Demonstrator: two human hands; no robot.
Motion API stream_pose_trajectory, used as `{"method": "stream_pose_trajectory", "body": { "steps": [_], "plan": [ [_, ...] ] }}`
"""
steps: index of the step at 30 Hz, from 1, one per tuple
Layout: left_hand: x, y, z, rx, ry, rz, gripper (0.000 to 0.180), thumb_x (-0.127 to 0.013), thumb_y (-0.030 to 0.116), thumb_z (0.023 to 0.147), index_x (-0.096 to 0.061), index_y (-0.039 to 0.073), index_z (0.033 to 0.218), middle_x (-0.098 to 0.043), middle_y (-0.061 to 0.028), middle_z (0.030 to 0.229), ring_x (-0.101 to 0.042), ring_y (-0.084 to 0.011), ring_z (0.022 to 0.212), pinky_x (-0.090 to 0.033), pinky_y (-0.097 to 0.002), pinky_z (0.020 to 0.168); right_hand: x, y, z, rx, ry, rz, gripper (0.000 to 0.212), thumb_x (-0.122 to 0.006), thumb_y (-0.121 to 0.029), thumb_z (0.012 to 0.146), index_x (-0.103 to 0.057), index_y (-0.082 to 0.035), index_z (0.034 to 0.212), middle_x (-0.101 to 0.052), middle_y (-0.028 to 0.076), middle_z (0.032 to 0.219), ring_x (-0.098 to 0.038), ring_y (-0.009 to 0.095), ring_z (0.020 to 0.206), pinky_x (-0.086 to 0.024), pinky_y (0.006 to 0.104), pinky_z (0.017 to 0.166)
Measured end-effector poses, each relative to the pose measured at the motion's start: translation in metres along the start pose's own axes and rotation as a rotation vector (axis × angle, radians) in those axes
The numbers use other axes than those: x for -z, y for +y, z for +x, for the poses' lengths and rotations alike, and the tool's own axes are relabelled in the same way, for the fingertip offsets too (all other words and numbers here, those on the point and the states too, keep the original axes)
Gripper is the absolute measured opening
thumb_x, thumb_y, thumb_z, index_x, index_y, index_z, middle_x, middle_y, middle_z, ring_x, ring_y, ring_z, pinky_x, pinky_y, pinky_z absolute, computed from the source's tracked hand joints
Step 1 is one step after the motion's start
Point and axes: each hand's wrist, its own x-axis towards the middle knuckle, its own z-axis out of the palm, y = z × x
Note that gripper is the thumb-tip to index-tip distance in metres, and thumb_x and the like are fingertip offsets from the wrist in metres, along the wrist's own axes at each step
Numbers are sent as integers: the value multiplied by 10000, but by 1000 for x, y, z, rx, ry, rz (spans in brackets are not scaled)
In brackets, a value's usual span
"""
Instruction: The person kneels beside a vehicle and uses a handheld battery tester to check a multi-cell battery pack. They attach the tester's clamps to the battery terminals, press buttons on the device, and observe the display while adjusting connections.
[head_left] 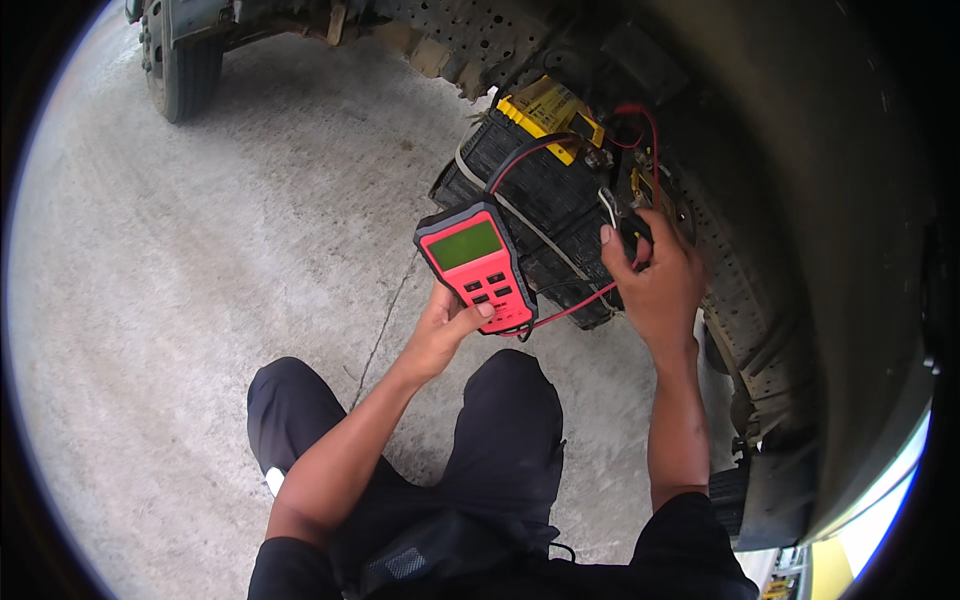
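My left hand [444,328] is closed round the lower part of a red and grey battery tester [487,279], the thumb resting by its buttons. Its greenish screen faces up. My right hand [660,275] grips a clamp [620,213] with metal jaws and a dark handle, close to a battery terminal. Beyond both hands are black truck batteries [540,185] with yellow tops [553,112]. A dark, red-edged cable [528,150] runs from the tester up to the far terminal, and a red cable [580,308] runs from its lower end toward my right hand.
Dark vehicle framework [480,45] with holes overhangs the batteries. A large curved dark panel [850,200] rises on the right. At the far left stands a wheel [185,70]. Below me is a concrete floor [200,260], with my knees [505,400] near the batteries.
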Motion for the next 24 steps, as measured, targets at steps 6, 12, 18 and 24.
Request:
{"method": "stream_pose_trajectory", "body": {
  "steps": [6, 12, 18, 24],
  "plan": [
    [-1, 2, 2, 27, -145, -86, 657, -740, 292, 1093, -449, 57, 1633, -574, -151, 1602, -576, -270, 1475, -493, -508, 1217, -31, -11, -36, 136, -229, -14, 480, -856, -376, 942, -705, -53, 1263, -703, 122, 1113, -738, 377, 1046, -574, 499, 884],
    [-10, 5, -3, 62, -110, -138, 520, -774, 232, 1082, -575, 58, 1529, -679, -69, 1455, -647, -191, 1355, -533, -439, 1158, -43, -13, -38, 267, -437, 98, 570, -743, -162, 1033, -583, 51, 1537, -626, 197, 1220, -689, 385, 1148, -570, 501, 961],
    [-9, 11, -3, 54, -85, -247, 425, -789, 165, 1058, -657, 64, 1450, -737, -62, 1385, -691, -185, 1299, -537, -425, 1146, -37, 17, -7, 427, -678, 799, 467, -693, -96, 1067, -645, 0, 1521, -644, 169, 1182, -704, 321, 1048, -560, 454, 916],
    [-5, 9, 1, -1, -33, -315, 416, -806, 110, 1031, -682, 75, 1427, -756, -53, 1371, -703, -170, 1282, -536, -421, 1143, -37, -41, 38, 107, -171, 292, 402, -708, -289, 1099, -730, 71, 1276, -752, 197, 1058, -754, 384, 950, -594, 470, 838]
  ]
}}
